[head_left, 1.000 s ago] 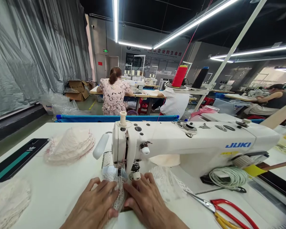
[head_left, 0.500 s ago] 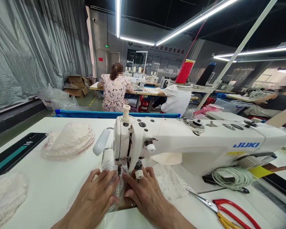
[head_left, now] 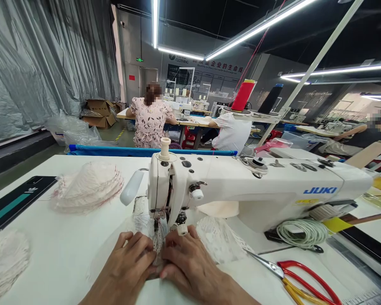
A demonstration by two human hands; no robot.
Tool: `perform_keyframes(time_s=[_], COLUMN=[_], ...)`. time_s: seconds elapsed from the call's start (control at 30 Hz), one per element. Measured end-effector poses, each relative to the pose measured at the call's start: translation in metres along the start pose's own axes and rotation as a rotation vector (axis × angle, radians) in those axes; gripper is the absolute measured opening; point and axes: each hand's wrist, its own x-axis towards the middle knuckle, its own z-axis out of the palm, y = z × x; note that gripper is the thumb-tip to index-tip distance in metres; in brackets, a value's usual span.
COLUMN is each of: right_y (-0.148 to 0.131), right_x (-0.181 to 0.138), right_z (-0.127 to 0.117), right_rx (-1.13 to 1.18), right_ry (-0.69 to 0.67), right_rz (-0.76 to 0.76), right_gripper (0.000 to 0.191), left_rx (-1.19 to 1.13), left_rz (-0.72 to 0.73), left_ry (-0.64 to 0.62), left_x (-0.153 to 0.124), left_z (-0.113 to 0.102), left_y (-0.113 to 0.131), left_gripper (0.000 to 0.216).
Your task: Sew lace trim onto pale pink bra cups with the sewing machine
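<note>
A white JUKI sewing machine (head_left: 257,186) stands across the table. A strip of white lace (head_left: 158,242) lies under its needle and presser foot (head_left: 155,222). My left hand (head_left: 127,271) presses flat on the lace from the left, fingers stretched toward the needle. My right hand (head_left: 187,264) presses on it from the right, fingertips just below the foot. More lace fabric (head_left: 219,239) spreads to the right, under the machine arm.
A pile of lace cups (head_left: 87,186) sits at the left, more lace (head_left: 4,262) at the near left, beside a dark ruler mat (head_left: 15,203). Red-handled scissors (head_left: 301,279) and a coiled white cord (head_left: 301,232) lie right. Other people work at tables behind.
Both hands have drawn slightly closer together on the lace by the needle. The view has shifted a little; the hands keep their place at the presser foot.
</note>
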Motion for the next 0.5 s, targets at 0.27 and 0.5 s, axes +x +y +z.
perform_keyframes(time_s=[0.27,0.5], right_y=[0.0004,0.0009], right_x=[-0.0002,-0.0024], right_z=[-0.0007,0.0000], right_rx=[0.018,0.003], right_ry=[-0.049,-0.054], right_rz=[-0.052,-0.045], right_gripper=[0.051,0.053], left_rx=[0.024,0.044], left_rz=[0.038,0.037], left_ry=[0.045,0.024], left_x=[-0.0011,0.0027], left_z=[0.0025,0.0017], left_y=[-0.0007,0.0022], left_gripper=[0.027,0.023])
